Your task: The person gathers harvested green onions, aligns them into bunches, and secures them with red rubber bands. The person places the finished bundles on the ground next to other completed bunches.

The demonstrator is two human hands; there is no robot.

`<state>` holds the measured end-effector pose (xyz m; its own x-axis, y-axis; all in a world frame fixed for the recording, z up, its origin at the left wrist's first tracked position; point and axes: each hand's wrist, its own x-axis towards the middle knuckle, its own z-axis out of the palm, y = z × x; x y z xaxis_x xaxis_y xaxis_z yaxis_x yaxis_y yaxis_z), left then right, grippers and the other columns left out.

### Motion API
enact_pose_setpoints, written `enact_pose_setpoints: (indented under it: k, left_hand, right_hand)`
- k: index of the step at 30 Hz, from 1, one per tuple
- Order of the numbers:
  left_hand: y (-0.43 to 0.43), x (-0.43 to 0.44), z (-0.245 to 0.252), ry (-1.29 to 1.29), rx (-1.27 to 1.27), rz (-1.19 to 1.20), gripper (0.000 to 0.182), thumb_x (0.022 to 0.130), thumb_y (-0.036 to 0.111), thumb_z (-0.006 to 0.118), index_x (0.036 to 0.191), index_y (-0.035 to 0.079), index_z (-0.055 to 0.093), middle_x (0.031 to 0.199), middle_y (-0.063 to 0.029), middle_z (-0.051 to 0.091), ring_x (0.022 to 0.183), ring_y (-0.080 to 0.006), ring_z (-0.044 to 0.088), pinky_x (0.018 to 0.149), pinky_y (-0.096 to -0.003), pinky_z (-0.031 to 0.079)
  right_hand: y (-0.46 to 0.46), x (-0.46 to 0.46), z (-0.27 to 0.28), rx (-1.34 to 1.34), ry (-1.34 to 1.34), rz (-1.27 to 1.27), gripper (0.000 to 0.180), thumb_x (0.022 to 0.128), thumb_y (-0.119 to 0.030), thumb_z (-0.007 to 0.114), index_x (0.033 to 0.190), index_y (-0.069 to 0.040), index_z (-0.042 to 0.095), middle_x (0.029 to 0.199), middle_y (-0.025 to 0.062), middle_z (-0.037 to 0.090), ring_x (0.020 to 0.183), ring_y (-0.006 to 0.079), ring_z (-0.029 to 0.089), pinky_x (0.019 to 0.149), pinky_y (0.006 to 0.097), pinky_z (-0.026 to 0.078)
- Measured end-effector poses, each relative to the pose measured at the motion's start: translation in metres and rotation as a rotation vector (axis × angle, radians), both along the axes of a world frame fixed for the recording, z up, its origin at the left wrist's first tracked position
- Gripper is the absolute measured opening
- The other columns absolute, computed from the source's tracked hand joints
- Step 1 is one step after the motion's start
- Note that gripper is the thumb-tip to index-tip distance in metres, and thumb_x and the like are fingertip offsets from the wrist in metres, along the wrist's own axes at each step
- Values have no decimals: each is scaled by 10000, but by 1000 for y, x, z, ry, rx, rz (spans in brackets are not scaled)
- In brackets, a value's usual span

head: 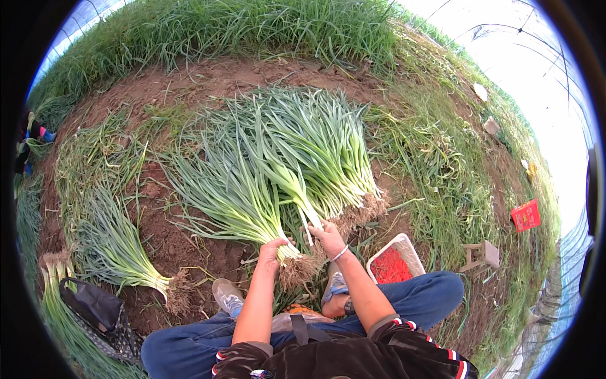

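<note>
My left hand [273, 252] grips a bundle of leek-like allium plants [246, 199] by the white stems, just above the brown roots. In my right hand [327, 239] are a few thicker plants [292, 182], held low on their pale stalks. Their leaves fan away from me and overlap the neighbouring plants. Beyond my right hand, a large heap of the same plants [331, 156] lies on the soil, roots towards me. How many stalks each hand holds cannot be told.
Right of my feet stands a white plastic basket [420, 258] with red strips [390, 266]. Farther right are a small wooden stool [490, 253] and a red bag [526, 215]. Left lie a tied bundle [137, 258] and a black bag [94, 303]. A person [33, 137] is at far left.
</note>
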<state>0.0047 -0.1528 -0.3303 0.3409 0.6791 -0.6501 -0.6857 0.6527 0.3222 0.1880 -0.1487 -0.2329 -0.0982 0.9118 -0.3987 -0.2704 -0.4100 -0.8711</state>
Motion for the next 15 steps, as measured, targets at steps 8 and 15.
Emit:
enact_pose_setpoints:
  k: [8, 15]
  left_hand:
    - [-5, 2, -32, -68, 20, 36, 299, 774, 19, 647, 1064, -39, 607, 966, -171, 675, 873, -318, 674, 827, -459, 567]
    - [-1, 6, -3, -91, 72, -47, 359, 823, 55, 594, 1157, -75, 579, 1017, -206, 666, 923, -321, 672, 819, -487, 571]
  right_hand:
    - [-14, -26, -28, 140, -840, 520, 346, 855, -278, 648, 1074, -10, 643, 890, 184, 686, 804, 286, 666, 757, 377, 506]
    - [-7, -3, 13, 427, -1226, 76, 243, 950, -260, 547, 928, -19, 520, 766, 219, 623, 714, 387, 623, 638, 467, 477]
